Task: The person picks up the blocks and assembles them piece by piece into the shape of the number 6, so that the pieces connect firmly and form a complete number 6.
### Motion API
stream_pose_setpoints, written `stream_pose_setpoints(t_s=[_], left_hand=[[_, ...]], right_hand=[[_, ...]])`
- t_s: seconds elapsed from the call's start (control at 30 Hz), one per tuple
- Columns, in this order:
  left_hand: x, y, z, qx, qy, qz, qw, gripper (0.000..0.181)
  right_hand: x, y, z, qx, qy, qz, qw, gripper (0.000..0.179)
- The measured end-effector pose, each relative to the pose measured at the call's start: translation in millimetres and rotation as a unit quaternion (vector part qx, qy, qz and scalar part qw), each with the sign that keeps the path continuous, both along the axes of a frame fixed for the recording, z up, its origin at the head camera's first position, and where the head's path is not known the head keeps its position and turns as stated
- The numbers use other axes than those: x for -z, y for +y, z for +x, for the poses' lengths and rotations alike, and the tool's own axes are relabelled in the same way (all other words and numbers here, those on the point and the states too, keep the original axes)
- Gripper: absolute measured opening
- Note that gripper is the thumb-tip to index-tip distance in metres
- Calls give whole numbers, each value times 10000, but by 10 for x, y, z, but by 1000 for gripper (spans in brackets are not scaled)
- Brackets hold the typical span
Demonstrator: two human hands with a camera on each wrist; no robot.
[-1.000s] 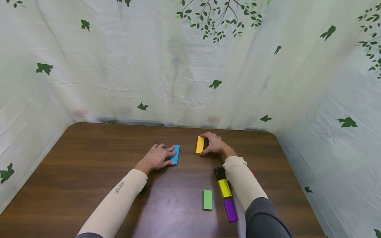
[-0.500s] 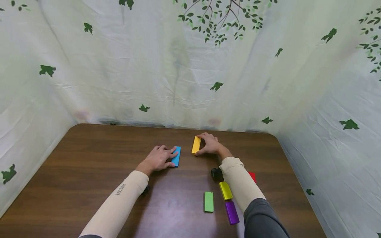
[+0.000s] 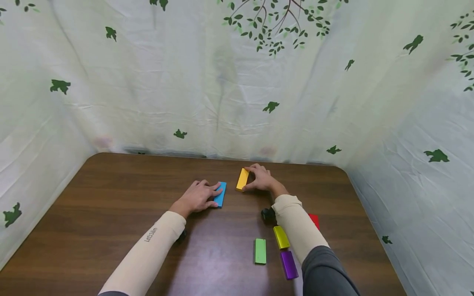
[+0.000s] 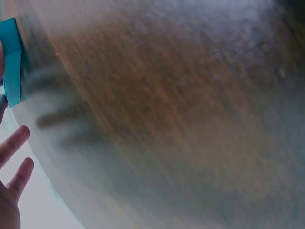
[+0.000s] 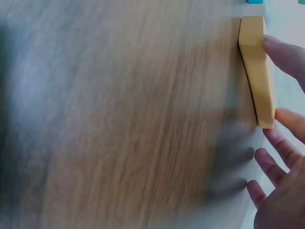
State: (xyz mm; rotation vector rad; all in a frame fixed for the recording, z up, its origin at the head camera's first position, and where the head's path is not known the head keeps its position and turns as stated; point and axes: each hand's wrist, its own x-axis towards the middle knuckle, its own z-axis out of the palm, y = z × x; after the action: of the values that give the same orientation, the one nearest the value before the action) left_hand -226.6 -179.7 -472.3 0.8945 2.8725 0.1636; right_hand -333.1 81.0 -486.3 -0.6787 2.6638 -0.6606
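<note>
A flat blue block lies on the brown table, with my left hand at its left side. Thumb and forefinger hold the block near its two ends. In the left wrist view only part of the blue block shows, at the left edge. To its right in the head view, my right hand pinches an orange-yellow block lengthwise, thumb at the near end and forefinger at the far end. The right wrist view shows this orange-yellow block close over the wood, the other fingers spread beside it.
Nearer on the table lie a green block, a yellow block and a purple block. A red block is partly hidden behind the right sleeve. A leaf-patterned curtain hangs behind the table's far edge.
My right hand has brought the orange-yellow block a little to the left, nearer the blue block, and the block now leans more. The left hand stays at the blue block.
</note>
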Motion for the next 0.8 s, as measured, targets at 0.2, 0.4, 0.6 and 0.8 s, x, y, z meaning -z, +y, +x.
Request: stream_pose_setpoints(t_s=[0.2, 0.4, 0.6, 0.8], left_hand=[[-3, 0, -21, 56, -26, -27, 10000, 59], [-8, -2, -27, 20, -130, 8, 9999, 59], [21, -8, -26, 51, -165, 95, 9998, 59], [21, -4, -22, 35, -127, 116, 9998, 59]], right_hand=[[21, -73, -20, 60, 164, -6, 9998, 88], [41, -159, -24, 63, 183, -42, 9998, 88], [52, -231, -31, 206, 126, -138, 9996, 88], [47, -294, -40, 361, 122, -372, 9986, 88]])
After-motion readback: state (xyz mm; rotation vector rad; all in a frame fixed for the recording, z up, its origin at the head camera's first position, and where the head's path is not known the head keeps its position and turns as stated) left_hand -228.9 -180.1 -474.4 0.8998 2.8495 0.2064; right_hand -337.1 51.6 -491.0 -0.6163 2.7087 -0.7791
